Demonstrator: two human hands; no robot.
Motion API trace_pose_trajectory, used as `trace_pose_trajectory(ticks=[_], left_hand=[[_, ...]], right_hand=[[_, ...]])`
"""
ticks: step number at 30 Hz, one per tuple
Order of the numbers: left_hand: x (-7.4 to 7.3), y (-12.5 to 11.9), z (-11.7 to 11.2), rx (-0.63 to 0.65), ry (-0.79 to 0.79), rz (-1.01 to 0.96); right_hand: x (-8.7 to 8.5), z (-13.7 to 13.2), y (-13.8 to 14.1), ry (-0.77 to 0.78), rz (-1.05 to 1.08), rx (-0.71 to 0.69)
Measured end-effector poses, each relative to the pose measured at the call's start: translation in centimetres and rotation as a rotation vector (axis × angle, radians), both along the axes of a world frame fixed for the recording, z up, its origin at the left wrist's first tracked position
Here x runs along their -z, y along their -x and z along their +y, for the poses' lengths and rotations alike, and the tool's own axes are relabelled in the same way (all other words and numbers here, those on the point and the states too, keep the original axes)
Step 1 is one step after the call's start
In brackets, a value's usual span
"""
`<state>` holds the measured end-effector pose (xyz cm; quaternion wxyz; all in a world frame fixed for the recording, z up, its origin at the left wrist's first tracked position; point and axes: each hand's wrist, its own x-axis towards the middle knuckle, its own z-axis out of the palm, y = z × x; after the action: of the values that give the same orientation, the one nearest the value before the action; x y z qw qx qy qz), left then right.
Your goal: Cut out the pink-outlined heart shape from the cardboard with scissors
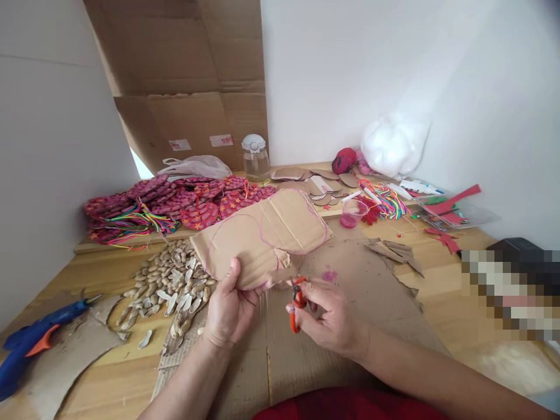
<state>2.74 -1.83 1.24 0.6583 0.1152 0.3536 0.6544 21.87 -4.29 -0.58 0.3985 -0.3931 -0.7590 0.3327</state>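
My left hand (228,306) grips the near edge of a brown cardboard piece (262,233) marked with pink outlines and holds it above the table. My right hand (329,318) is closed on small orange-handled scissors (298,300), whose blades meet the cardboard's lower edge. Under both hands lies a flat cardboard sheet (350,303).
A pile of peanut shells (170,280) lies to the left, and a blue glue gun (30,341) at the far left. At the back are pink patterned shapes with coloured cords (166,201), a pink cup (352,213), a jar (255,156), cardboard scraps (394,252) and white stuffing (394,146).
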Motion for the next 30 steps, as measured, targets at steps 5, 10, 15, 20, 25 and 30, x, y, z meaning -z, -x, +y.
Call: trace_pose_trajectory(ticks=[5, 10, 15, 20, 25, 30], left_hand=[[0.8, 0.5, 0.1, 0.05, -0.076, -0.032], [0.9, 0.4, 0.2, 0.009, -0.11, -0.013], [0.6, 0.1, 0.1, -0.071, -0.139, 0.061], [0.6, -0.1, -0.3, -0.052, -0.145, 0.105], [0.4, -0.3, -0.4, -0.07, -0.151, 0.121], [0.3, -0.2, -0.5, -0.059, -0.146, 0.129]], right_hand=[[0.2, 0.8, 0.3, 0.299, 0.395, 0.05], [0.3, 0.8, 0.3, 0.379, 0.508, 0.051], [0.5, -0.9, 0.2, 0.321, 0.272, -0.14], [-0.1, -0.8, 0.6, 0.475, 0.3, -0.176], [-1.1, 0.0, 0.7, 0.659, 0.383, -0.252], [-1.3, 0.4, 0.5, 0.742, 0.425, -0.264]])
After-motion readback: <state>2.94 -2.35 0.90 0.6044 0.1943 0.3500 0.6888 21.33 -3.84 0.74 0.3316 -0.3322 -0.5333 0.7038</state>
